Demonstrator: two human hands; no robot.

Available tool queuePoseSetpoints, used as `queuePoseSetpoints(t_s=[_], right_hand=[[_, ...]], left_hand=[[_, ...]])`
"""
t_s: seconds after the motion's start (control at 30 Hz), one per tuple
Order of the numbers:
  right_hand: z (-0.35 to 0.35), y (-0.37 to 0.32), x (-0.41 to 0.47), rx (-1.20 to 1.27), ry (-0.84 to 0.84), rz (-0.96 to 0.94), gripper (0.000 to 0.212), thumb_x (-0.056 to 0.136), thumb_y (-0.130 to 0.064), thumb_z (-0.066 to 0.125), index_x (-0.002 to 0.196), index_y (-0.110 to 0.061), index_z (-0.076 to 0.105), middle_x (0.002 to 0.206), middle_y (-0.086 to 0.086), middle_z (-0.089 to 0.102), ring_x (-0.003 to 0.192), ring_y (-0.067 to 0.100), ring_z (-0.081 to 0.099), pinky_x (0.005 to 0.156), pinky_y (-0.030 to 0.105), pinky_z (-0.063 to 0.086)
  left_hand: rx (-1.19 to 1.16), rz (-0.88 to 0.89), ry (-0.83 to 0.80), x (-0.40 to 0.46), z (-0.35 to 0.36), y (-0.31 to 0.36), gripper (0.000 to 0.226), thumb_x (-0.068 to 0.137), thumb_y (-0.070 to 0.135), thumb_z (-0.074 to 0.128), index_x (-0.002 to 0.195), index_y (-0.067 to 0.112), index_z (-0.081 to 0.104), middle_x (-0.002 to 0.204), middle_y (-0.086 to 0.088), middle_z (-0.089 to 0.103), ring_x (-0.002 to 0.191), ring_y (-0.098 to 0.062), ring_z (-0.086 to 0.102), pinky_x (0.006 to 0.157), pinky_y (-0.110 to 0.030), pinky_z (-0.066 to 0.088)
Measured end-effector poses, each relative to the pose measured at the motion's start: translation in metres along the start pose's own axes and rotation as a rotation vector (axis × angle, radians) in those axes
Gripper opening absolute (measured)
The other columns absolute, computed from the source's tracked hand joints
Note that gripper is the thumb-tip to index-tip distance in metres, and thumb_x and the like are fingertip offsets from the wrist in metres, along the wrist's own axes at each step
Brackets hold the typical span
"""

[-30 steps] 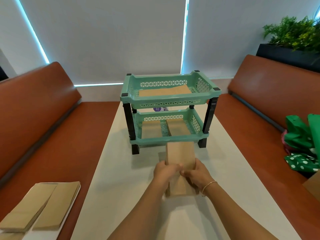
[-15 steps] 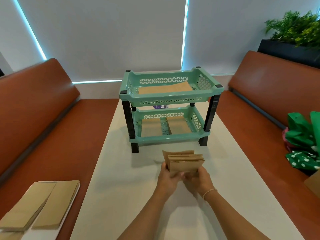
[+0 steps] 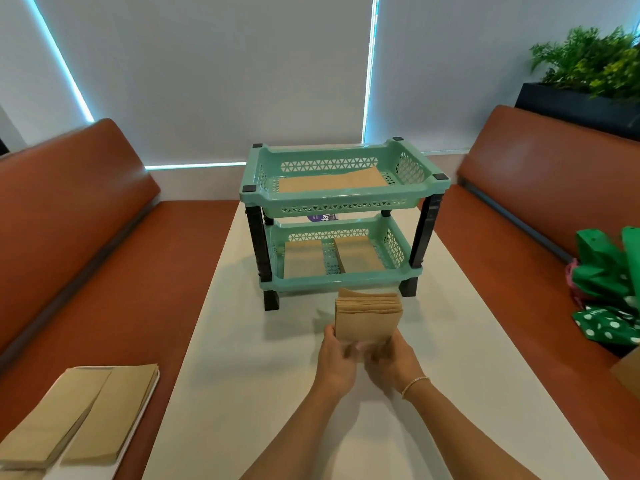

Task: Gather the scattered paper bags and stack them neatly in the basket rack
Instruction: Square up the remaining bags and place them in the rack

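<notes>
Both hands hold a stack of bags upright over the table.
Left hand [image 3: 335, 358] and right hand [image 3: 391, 362] grip the bags [image 3: 367, 318] by the lower end, mid-table, just before the rack [image 3: 343, 233], whose two tiers hold flat bags.

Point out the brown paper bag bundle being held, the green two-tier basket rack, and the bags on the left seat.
Brown paper bag bundle [image 3: 367, 323], head view, front face.
Green two-tier plastic basket rack [image 3: 341, 201], head view, upper front rim.
Loose brown paper bags [image 3: 104, 410], head view, top bag.
</notes>
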State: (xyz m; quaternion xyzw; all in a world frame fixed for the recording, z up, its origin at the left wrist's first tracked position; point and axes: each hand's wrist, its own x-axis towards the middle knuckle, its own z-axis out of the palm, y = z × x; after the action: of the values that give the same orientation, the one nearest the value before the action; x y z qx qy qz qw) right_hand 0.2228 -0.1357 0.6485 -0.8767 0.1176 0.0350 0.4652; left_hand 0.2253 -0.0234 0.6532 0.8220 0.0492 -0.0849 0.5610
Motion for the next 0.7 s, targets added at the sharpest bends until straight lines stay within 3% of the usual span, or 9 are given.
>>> queuePoseSetpoints(t_s=[0.1, 0.23, 0.33, 0.43, 0.53, 0.6, 0.7], right_hand=[[-0.009, -0.007, 0.002, 0.048, -0.074, -0.025, 0.043, 0.086, -0.004, 0.057, 0.127, -0.010, 0.044, 0.112, 0.007, 0.058, 0.094, 0.013, 0.050, 0.079, 0.022, 0.041], [-0.027, -0.029, 0.014, 0.232, -0.097, -0.062, 0.047, 0.084, 0.001, 0.059, 0.121, -0.020, 0.042, 0.099, -0.005, 0.058, 0.085, 0.012, 0.056, 0.068, 0.023, 0.052], [-0.041, -0.052, 0.030, 0.255, -0.053, -0.101, 0.050, 0.083, 0.005, 0.055, 0.120, -0.027, 0.043, 0.093, -0.009, 0.058, 0.080, 0.008, 0.057, 0.068, 0.021, 0.051], [-0.053, -0.076, 0.055, 0.154, 0.021, -0.091, 0.031, 0.081, 0.001, 0.055, 0.108, -0.015, 0.054, 0.094, 0.004, 0.064, 0.083, 0.020, 0.058, 0.074, 0.030, 0.052], [-0.062, -0.095, 0.085, -0.002, 0.034, -0.053, 0.009, 0.082, -0.004, 0.054, 0.085, -0.013, 0.054, 0.075, 0.002, 0.058, 0.079, 0.023, 0.054, 0.062, 0.025, 0.046], [-0.066, -0.104, 0.108, -0.105, 0.019, 0.000, 0.008, 0.084, -0.007, 0.053, 0.078, -0.012, 0.054, 0.084, 0.010, 0.062, 0.085, 0.028, 0.058, 0.071, 0.028, 0.048], [-0.070, -0.109, 0.142, -0.180, -0.024, 0.070, 0.006, 0.086, -0.010, 0.052, 0.081, -0.010, 0.056, 0.105, 0.016, 0.066, 0.099, 0.031, 0.061, 0.089, 0.035, 0.050]], left_hand=[[0.058, -0.009, 0.023, 0.001, -0.003, 0.006, 0.044, 0.094, 0.016, 0.053, 0.134, 0.011, 0.034, 0.132, -0.007, 0.050, 0.116, -0.021, 0.051, 0.087, -0.019, 0.038], [0.060, 0.004, 0.095, 0.011, -0.011, 0.035, 0.037, 0.095, 0.016, 0.051, 0.130, 0.010, 0.040, 0.126, -0.007, 0.054, 0.099, -0.015, 0.051, 0.075, -0.018, 0.037], [0.081, -0.034, 0.148, 0.029, -0.017, 0.065, 0.040, 0.092, 0.023, 0.056, 0.128, 0.011, 0.046, 0.124, -0.005, 0.057, 0.106, -0.020, 0.054, 0.074, -0.022, 0.036], [0.136, -0.058, 0.161, 0.055, -0.024, 0.088, 0.040, 0.088, 0.030, 0.061, 0.122, 0.009, 0.056, 0.121, -0.008, 0.061, 0.110, -0.025, 0.056, 0.083, -0.028, 0.043], [0.258, -0.097, 0.106, 0.085, -0.028, 0.108, 0.036, 0.091, 0.032, 0.056, 0.118, 0.009, 0.060, 0.119, -0.009, 0.062, 0.106, -0.025, 0.058, 0.085, -0.028, 0.045], [0.313, -0.141, 0.047, 0.107, -0.029, 0.119, 0.035, 0.092, 0.033, 0.054, 0.117, 0.010, 0.060, 0.120, -0.008, 0.062, 0.102, -0.022, 0.059, 0.083, -0.027, 0.046], [0.384, -0.154, 0.013, 0.139, -0.027, 0.125, 0.038, 0.092, 0.032, 0.055, 0.119, 0.006, 0.059, 0.126, -0.011, 0.060, 0.113, -0.026, 0.058, 0.091, -0.028, 0.046]])
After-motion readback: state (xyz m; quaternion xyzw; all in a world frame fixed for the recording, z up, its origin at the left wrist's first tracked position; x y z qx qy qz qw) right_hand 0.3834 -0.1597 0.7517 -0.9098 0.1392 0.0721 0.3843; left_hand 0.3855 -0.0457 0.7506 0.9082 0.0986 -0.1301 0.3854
